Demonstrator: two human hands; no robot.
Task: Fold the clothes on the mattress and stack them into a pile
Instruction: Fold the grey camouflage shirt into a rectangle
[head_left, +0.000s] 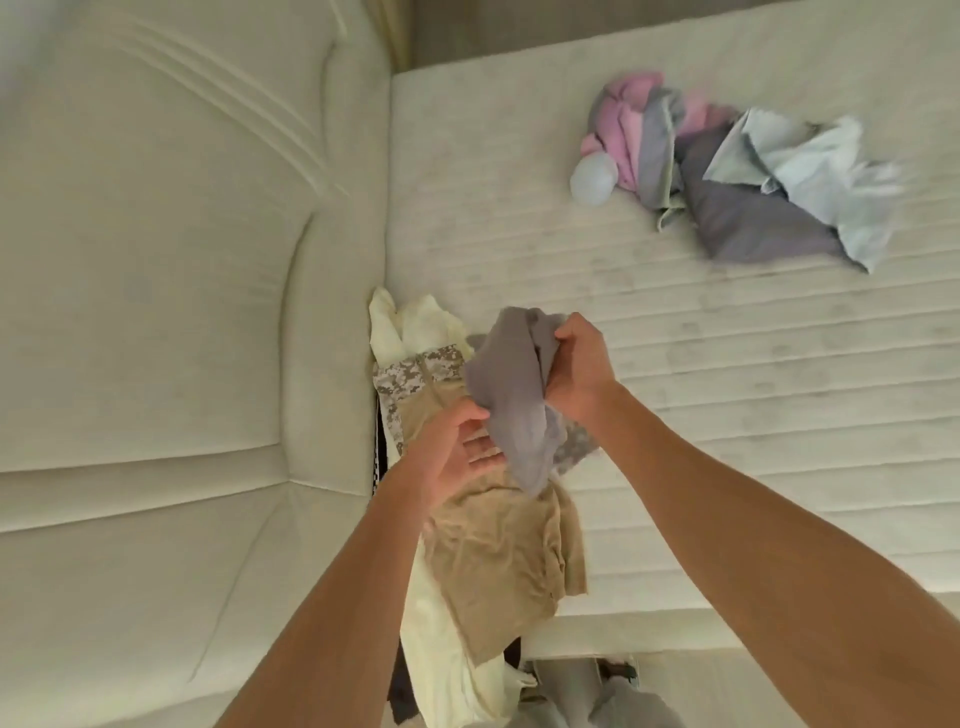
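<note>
Grey soft crumpled cloth (511, 395) hangs clamped in the right hand (579, 371), its lower edge pinched by the left hand (452, 447). Beneath both hands lies a tan folded garment (498, 551) on the cream quilted mattress (727, 415).

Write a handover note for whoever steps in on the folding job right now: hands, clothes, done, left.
Right hand grips the top of a grey garment, held up off the mattress.
Left hand holds its lower part.
Below them: a stack at the mattress edge, tan piece on top, camo and cream beneath.
Unfolded heap, pink, grey and pale blue, lies farther back beside a white ball.
Left: fold the grey garment, stack it, then the heap.
</note>
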